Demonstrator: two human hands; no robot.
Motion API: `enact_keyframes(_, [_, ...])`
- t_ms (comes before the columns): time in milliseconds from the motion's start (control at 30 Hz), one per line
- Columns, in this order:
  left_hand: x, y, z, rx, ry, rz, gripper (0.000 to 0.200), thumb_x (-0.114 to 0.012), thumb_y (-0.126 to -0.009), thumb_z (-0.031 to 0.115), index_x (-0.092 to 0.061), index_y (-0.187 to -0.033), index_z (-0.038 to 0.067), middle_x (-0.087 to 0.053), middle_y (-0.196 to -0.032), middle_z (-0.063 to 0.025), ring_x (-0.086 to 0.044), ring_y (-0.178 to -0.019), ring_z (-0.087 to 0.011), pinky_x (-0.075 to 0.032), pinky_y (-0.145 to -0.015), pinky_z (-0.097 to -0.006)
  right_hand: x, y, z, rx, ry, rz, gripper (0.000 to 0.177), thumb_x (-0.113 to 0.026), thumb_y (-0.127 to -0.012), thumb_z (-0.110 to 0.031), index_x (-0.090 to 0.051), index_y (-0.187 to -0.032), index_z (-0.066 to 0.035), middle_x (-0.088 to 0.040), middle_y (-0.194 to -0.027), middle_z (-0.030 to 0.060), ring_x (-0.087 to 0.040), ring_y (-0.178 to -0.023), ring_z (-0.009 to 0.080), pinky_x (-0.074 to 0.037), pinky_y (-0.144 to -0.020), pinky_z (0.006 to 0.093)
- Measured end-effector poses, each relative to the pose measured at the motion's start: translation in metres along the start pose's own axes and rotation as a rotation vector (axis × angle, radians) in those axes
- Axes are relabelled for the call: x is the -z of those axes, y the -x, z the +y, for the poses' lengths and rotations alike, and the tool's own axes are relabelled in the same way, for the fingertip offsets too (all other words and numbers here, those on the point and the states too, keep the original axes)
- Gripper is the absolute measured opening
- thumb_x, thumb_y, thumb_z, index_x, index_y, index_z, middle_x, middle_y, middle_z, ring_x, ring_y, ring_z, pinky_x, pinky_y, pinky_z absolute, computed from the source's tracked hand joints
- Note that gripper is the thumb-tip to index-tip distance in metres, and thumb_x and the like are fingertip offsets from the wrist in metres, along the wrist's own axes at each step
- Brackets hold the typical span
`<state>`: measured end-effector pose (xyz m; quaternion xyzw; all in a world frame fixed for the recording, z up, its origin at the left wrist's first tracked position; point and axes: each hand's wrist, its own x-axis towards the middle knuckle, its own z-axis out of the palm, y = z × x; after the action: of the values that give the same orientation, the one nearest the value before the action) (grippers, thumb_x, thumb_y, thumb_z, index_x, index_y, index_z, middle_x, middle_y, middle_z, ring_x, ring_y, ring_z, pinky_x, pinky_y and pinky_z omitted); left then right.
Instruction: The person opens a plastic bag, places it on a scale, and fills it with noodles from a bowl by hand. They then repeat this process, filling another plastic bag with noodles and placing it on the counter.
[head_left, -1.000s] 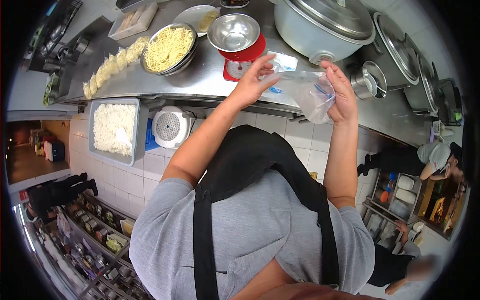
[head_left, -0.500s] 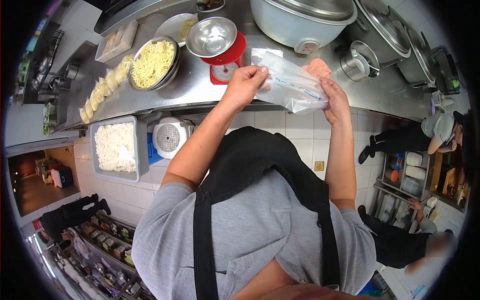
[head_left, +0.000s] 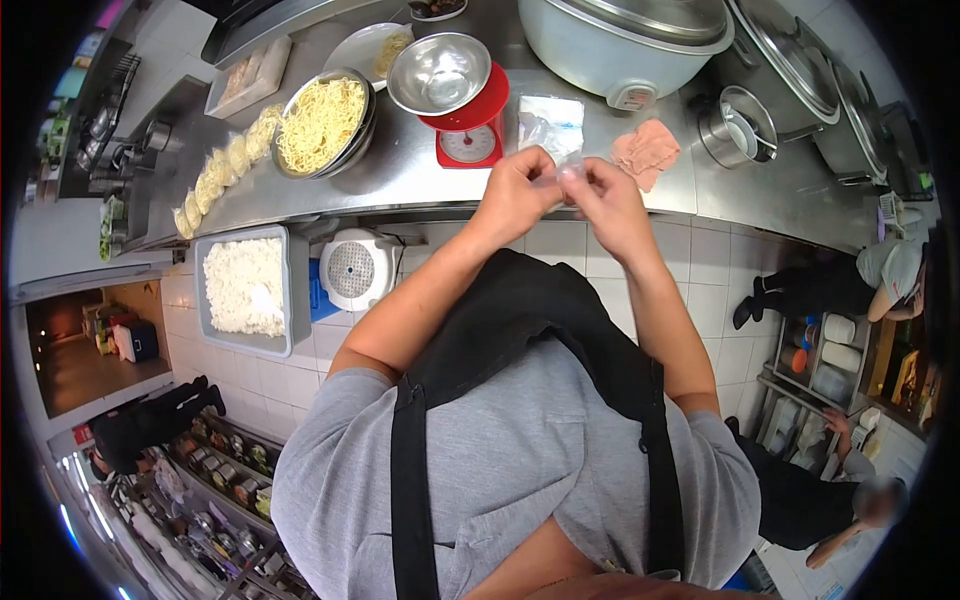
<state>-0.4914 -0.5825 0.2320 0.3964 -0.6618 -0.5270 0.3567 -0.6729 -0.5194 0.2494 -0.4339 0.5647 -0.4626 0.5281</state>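
Close together at the counter's front edge, my left hand and my right hand pinch a clear plastic bag between their fingertips. Much of the bag is hidden by the fingers. Just beyond them lies a stack of plastic bags. Left of that stands a red scale with a metal bowl on top. A pink cloth lies to the right. Farther left, yellow noodles fill a bowl, beside a row of bagged noodle portions.
A large rice cooker and a metal pot stand at the right. Below the counter at left are a tub of white rice and a white round-topped appliance. Several people are in the background on both sides.
Both hands have come together, the right one moving left. The bag that was stretched between them is now gathered at the fingertips. The view has shifted slightly.
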Motion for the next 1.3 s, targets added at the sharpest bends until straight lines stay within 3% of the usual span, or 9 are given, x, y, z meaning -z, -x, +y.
enact_keyframes(133, [0.006, 0.001, -0.011, 0.397, 0.776, -0.069, 0.021, -0.084, -0.1, 0.016, -0.066, -0.091, 0.011, -0.065, -0.087, 0.0044, -0.058, -0.085, -0.0068, -0.047, -0.077, -0.0283, -0.001, -0.02, 0.028, -0.02, -0.336, 0.036, 0.025, -0.072, -0.11, -0.03, -0.072, -0.113, -0.005, -0.076, -0.111, 0.0038, -0.068, -0.092, 0.0143, -0.056, -0.087, 0.0341])
enact_keyframes(400, [0.002, -0.004, -0.03, 0.371, 0.564, 0.077, 0.017, -0.073, -0.108, 0.013, -0.06, -0.098, 0.011, -0.066, -0.087, 0.0004, -0.061, -0.073, -0.0092, -0.048, -0.061, -0.0275, -0.011, -0.001, 0.01, -0.245, -0.897, -0.105, 0.017, -0.068, -0.112, -0.023, -0.068, -0.119, -0.008, -0.073, -0.115, 0.002, -0.067, -0.096, 0.0112, -0.054, -0.089, 0.0329])
enact_keyframes(500, [-0.004, -0.013, -0.028, 0.404, 0.703, 0.122, 0.016, -0.071, -0.11, 0.015, -0.057, -0.103, 0.013, -0.065, -0.09, 0.0006, -0.059, -0.076, -0.0088, -0.045, -0.066, -0.0273, -0.002, -0.01, 0.062, -0.071, -0.239, -0.038, 0.016, -0.069, -0.112, -0.021, -0.068, -0.117, -0.006, -0.072, -0.105, -0.0008, -0.062, -0.088, 0.0075, -0.051, -0.079, 0.0278])
enact_keyframes(700, [-0.008, -0.015, -0.041, 0.359, 0.618, -0.171, 0.014, -0.071, -0.105, 0.008, -0.057, -0.107, 0.011, -0.065, -0.093, -0.0005, -0.06, -0.079, -0.0108, -0.046, -0.068, -0.0269, 0.01, -0.018, 0.064, 0.005, -0.094, 0.205, 0.015, -0.068, -0.111, -0.018, -0.068, -0.116, -0.004, -0.07, -0.098, -0.001, -0.058, -0.081, 0.006, -0.047, -0.073, 0.0252])
enact_keyframes(767, [-0.011, -0.009, -0.048, 0.191, 0.078, -0.136, 0.016, -0.071, -0.1, 0.005, -0.061, -0.113, 0.007, -0.066, -0.095, -0.0017, -0.061, -0.081, -0.0118, -0.048, -0.068, -0.028, 0.006, -0.015, 0.066, -0.036, -0.316, 0.196, 0.015, -0.067, -0.11, -0.017, -0.067, -0.117, -0.004, -0.07, -0.098, -0.0006, -0.059, -0.081, 0.007, -0.049, -0.074, 0.0263])
enact_keyframes(933, [-0.025, -0.026, -0.064, 0.42, 0.329, 0.112, 0.014, -0.069, -0.1, 0.003, -0.064, -0.113, 0.002, -0.068, -0.096, -0.0043, -0.061, -0.082, -0.011, -0.049, -0.068, -0.0297, 0.014, -0.019, 0.1, -0.048, -0.703, 0.029, 0.017, -0.067, -0.109, -0.014, -0.065, -0.122, -0.003, -0.069, -0.099, 0.0012, -0.064, -0.088, 0.0108, -0.055, -0.077, 0.0314])
enact_keyframes(1000, [-0.027, -0.026, -0.056, 0.609, 0.545, 0.158, 0.012, -0.068, -0.1, 0.002, -0.065, -0.111, 0.001, -0.068, -0.094, -0.0046, -0.061, -0.082, -0.0107, -0.049, -0.068, -0.0299, 0.012, -0.017, 0.102, 0.031, -0.131, 0.083, 0.02, -0.069, -0.107, -0.013, -0.064, -0.124, -0.003, -0.069, -0.101, 0.003, -0.066, -0.092, 0.0136, -0.056, -0.079, 0.0332])
enact_keyframes(1233, [-0.028, -0.006, -0.022, -0.346, -0.334, 0.104, 0.018, -0.071, -0.092, 0.003, -0.067, -0.11, 0.001, -0.071, -0.094, -0.0215, -0.066, -0.08, -0.0448, -0.055, -0.077, -0.0474, -0.001, -0.016, 0.06, 0.398, 0.534, 0.343, 0.022, -0.067, -0.106, -0.007, -0.06, -0.125, 0.0, -0.069, -0.098, 0.0056, -0.066, -0.086, 0.0162, -0.055, -0.077, 0.0329])
enact_keyframes(1300, [-0.022, -0.007, -0.027, -0.45, -0.511, 0.171, 0.018, -0.071, -0.091, 0.002, -0.067, -0.109, 0.001, -0.07, -0.093, -0.0207, -0.066, -0.082, -0.0462, -0.055, -0.077, -0.0496, 0.002, -0.032, 0.075, 0.193, -0.195, 0.38, 0.021, -0.064, -0.104, -0.001, -0.059, -0.124, -0.002, -0.069, -0.098, 0.0053, -0.065, -0.086, 0.0164, -0.054, -0.078, 0.0336])
